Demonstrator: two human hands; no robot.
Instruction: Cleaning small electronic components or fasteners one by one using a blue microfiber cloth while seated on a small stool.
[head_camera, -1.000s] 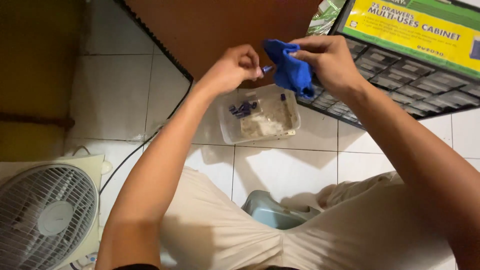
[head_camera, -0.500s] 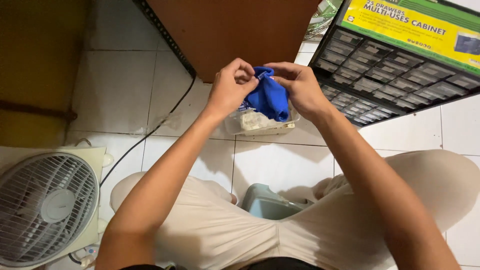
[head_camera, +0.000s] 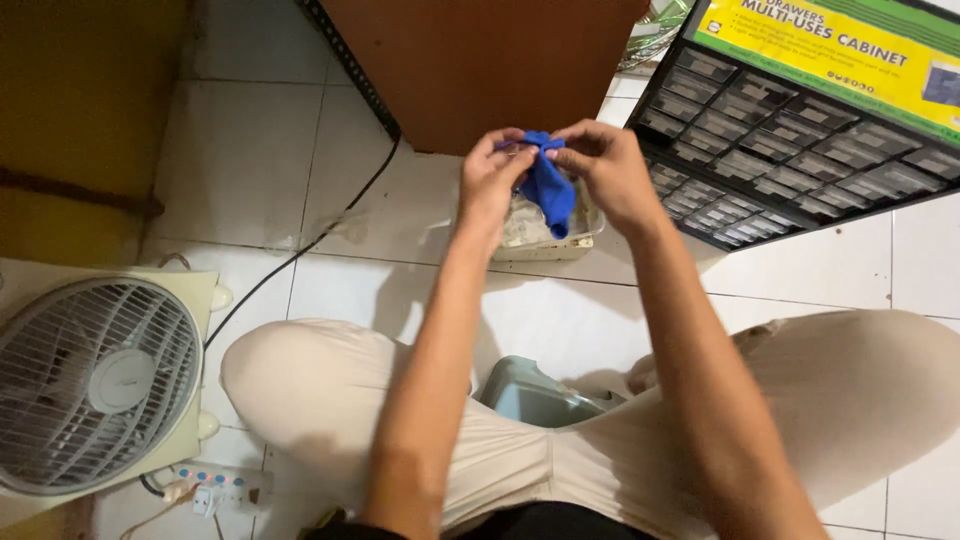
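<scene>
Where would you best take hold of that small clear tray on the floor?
Probably by a long side wall of the clear tray, reaching down from above. It lies flat on the tiles with its top open, and the near edge shows plainly below the blue cloth that the left hand and right hand hold over it.

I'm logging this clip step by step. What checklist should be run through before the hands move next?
1. Both hands on the blue cloth: ok, left hand and right hand pinch its top edge.
2. Cloth clear of the floor: ok, it hangs in the air.
3. Clear tray below the cloth: ok.
4. Tray contents: cannot tell, the cloth covers part.
5. Drawer cabinet within right-hand reach: ok, probably.
6. Black cable away from the hands: ok.
</scene>
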